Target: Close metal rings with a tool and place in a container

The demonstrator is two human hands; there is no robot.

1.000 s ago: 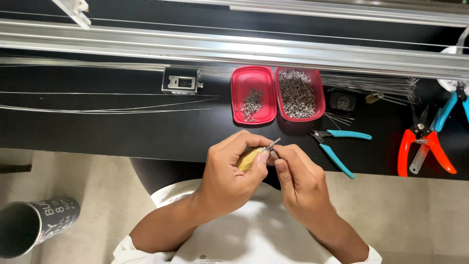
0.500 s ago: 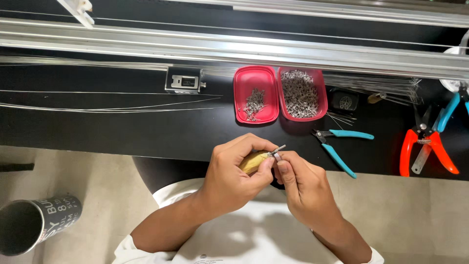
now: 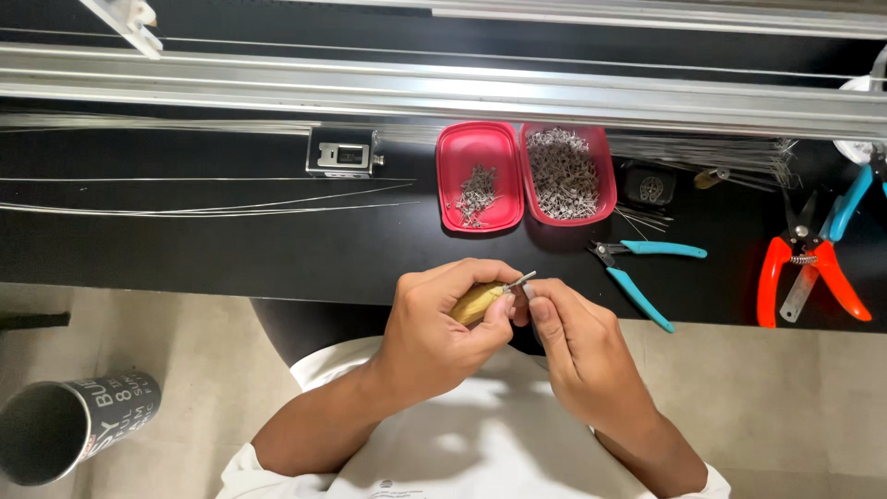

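- Yellow-handled tool (image 3: 473, 302) w/ thin metal tip (image 3: 520, 280), held in front of person's chest, just off near edge of black counter (image 3: 185, 249).
- Left hand (image 3: 443, 333) curled tight round the yellow handle, thumb + fingers closed on it.
- Right hand (image 3: 577, 346) touching left; thumb + forefinger pressed together at the metal tip. Can't tell if a small part sits in the pinch, too small.
- Nearest on counter: teal flush cutters (image 3: 642, 268), lying flat, just right of hands.
- Beyond hands: 2 red trays side by side, touching. Left red tray (image 3: 479, 176) has small heap of metal pins, right red tray (image 3: 565, 176) approx full of them.
- Small metal block (image 3: 344, 153) left of trays; long thin wires (image 3: 203, 205) run across counter to the left.
- Small black part (image 3: 650, 185) right of trays, bundle of thin rods (image 3: 711, 152) behind it.
- Far right: orange-handled snips (image 3: 811, 273), blue-handled tool (image 3: 852, 199) partly cut off by frame.
- Aluminium rail (image 3: 443, 92) spans back of counter.
- Floor, lower left: dark cup (image 3: 78, 425) on its side, mouth twd camera.
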